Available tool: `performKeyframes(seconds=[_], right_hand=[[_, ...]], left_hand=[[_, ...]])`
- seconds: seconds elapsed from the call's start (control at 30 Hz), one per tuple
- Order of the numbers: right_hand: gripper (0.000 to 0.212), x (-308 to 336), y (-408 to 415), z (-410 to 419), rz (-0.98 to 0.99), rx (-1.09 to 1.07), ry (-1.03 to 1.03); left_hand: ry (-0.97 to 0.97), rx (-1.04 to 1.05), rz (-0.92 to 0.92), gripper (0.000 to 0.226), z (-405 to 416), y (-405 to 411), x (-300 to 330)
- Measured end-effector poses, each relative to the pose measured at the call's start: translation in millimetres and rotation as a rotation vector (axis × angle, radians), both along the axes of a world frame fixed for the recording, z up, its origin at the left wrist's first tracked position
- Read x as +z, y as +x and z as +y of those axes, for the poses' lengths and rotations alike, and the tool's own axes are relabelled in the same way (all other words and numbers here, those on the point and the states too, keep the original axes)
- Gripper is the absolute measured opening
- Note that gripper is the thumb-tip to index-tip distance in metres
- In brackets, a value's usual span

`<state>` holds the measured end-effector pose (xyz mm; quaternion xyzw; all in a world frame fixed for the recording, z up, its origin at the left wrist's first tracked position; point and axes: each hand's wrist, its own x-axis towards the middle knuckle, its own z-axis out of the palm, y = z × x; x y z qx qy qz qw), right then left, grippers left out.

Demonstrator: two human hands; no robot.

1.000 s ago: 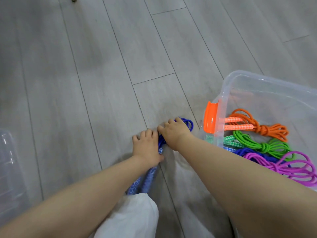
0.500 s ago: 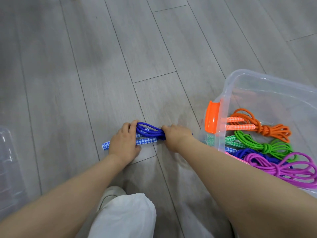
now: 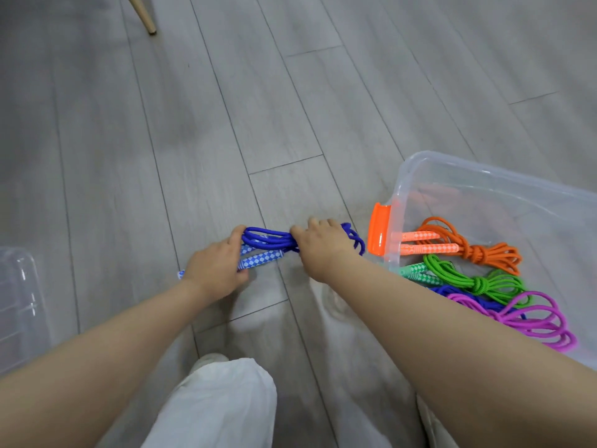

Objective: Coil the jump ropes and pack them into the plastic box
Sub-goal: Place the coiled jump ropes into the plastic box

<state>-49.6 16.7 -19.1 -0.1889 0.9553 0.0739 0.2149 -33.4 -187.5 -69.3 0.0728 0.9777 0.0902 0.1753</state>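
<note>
On the grey plank floor, centre: blue jump rope (image 3: 269, 242), coiled, lying crosswise. Left hand (image 3: 214, 270) grips the checkered handles (image 3: 260, 258) end; right hand (image 3: 319, 247) is curled round the cord bundle's middle, loops poking out beyond it. Both forearms extended, palms down. Handling, judged: light, limp cord, apt to spring loose; hold at the cinched middle. Plastic box (image 3: 484, 176) just right, holding orange, green, blue and purple coils.

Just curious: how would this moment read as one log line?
phase: coiling | both hands grip blue jump rope on floor | plastic box: four ropes packed
</note>
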Motion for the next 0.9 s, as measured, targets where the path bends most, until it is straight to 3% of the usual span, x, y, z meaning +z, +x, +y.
performKeyframes(seconds=[0.17,0.5,0.77,0.9], right_hand=[[0.036,54.8,-7.7,0.4,0.2,0.11,-0.062],[0.039,142.2,-13.7,96.8,0.292,0.035,-0.225],[0.044,187.9,-2.8,189.0,0.23,-0.05,-0.245],[0.044,180.8,18.5,242.5,0.172,-0.145,-0.276]], left_hand=[[0.016,0.022,0.088,0.072,-11.6,-18.3,49.3],[0.031,-0.179,0.31,0.067,58.3,-43.9,157.0],[0.053,-0.357,0.363,0.062,138.1,-65.0,203.4],[-0.023,-0.469,0.271,0.063,196.5,-60.0,211.2]])
